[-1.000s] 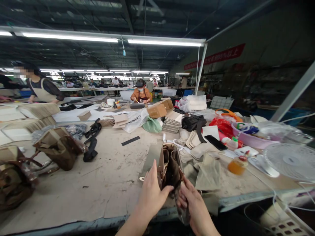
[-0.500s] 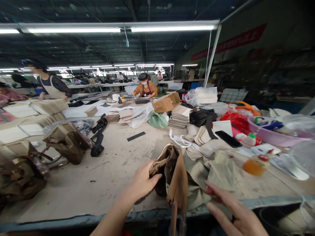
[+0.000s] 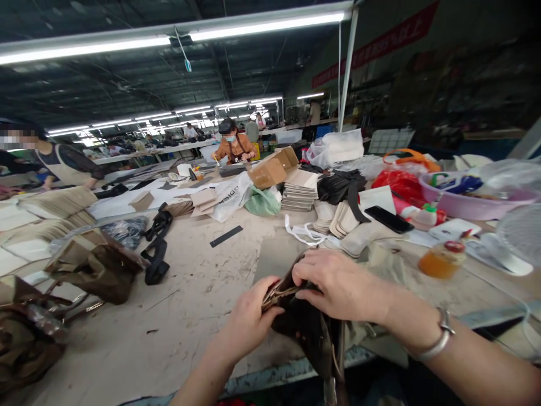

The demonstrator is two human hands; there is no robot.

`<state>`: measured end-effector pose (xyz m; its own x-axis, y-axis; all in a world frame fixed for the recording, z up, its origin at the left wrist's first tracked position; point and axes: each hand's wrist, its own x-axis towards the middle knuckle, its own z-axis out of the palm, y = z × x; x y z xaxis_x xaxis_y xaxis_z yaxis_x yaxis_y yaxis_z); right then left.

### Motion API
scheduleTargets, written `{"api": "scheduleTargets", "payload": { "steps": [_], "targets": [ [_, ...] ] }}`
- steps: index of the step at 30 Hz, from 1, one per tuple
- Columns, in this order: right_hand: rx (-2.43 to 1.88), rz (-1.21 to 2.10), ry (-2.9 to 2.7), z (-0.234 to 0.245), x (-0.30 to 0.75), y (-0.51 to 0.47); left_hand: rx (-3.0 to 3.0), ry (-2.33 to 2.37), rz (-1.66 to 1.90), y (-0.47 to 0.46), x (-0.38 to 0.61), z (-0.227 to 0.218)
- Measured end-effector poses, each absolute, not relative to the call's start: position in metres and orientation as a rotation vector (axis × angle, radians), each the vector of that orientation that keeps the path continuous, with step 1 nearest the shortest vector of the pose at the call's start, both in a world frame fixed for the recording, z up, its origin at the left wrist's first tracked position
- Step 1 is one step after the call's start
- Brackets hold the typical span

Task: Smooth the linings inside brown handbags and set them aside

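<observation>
A brown handbag (image 3: 302, 332) with a dark inside is held at the near edge of the table, its mouth turned toward me. My left hand (image 3: 252, 312) grips the left end of its rim, thumb inside and fingers behind. On the upper rim, my right hand (image 3: 332, 282) is closed with thumb and fingers pinching the edge. A silver bracelet (image 3: 442, 337) circles the right wrist. The bag's lower part hangs by the table edge. Beneath and behind it lie a grey sheet (image 3: 273, 259) and crumpled greenish-grey cloth (image 3: 386, 262).
Brown bags (image 3: 95, 262) stand at the left, near black straps (image 3: 156, 256). Stacked panels (image 3: 300, 190), a phone (image 3: 389, 219), a jar of orange liquid (image 3: 442, 260) and a lilac basin (image 3: 477, 207) lie along the right. A co-worker (image 3: 234, 144) sits across the table.
My right hand has come from the right of the bag onto its rim and closed there. The bag has tilted, with its opening facing me more. The view has shifted and tilted.
</observation>
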<state>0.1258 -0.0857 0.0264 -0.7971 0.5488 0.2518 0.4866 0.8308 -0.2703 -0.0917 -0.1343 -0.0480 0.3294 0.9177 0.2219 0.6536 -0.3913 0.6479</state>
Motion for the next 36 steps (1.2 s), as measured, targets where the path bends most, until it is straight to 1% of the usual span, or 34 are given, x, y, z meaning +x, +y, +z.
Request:
{"api": "scheduleTargets", "payload": {
  "steps": [3, 5, 7, 11, 18, 24, 29, 36],
  "targets": [
    [-0.840, 0.254, -2.675, 0.019, 0.130, -0.086, 2.154, 1.371, 0.998, -0.130, -0.090, -0.056],
    [-0.869, 0.281, -2.654, 0.015, 0.132, -0.083, 2.216, 1.277, 1.159, -0.128, -0.087, -0.059],
    [-0.874, 0.329, -2.646, 0.012, 0.132, -0.079, 2.280, 1.189, 1.239, -0.128, -0.086, -0.059],
    [-0.880, 0.348, -2.636, 0.012, 0.131, -0.071, 2.349, 1.168, 1.245, -0.128, -0.083, -0.052],
    [-0.873, 0.397, -2.656, 0.007, 0.133, -0.067, 2.364, 1.328, 1.232, -0.127, -0.074, -0.043],
    [-0.771, 0.440, -2.615, 0.000, 0.143, -0.067, 2.477, 1.250, 1.299, -0.126, -0.076, -0.049],
    [-0.690, 0.476, -2.596, -0.001, 0.149, -0.068, 2.598, 1.231, 1.238, -0.126, -0.079, -0.054],
    [-0.728, 0.456, -2.616, -0.001, 0.150, -0.070, 2.657, 1.318, 1.183, -0.129, -0.076, -0.055]
  ]
}}
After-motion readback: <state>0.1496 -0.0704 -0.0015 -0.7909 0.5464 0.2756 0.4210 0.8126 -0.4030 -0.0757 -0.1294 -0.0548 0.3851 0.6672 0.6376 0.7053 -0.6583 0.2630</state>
